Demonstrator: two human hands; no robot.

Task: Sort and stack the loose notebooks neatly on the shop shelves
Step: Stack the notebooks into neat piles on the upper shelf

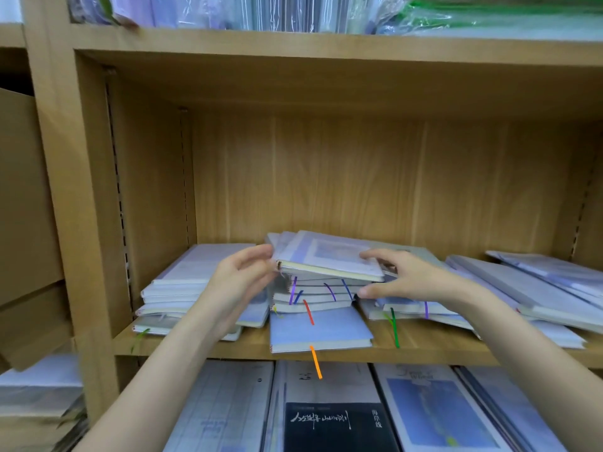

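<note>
On the middle shelf (424,345), a centre stack (318,288) of notebooks is held between two hands.
At the left, a left pile (182,288) lies flat; beside it the left hand (243,277) is pressed against the stack's left edge, fingers loosely curved. The top notebook (329,256) is tilted, and ribbons (308,311) hang from the stack's front. The right hand (399,277) is clamped on the right side, fingers on top and thumb below. A slanted right pile (538,295) lies further right.
</note>
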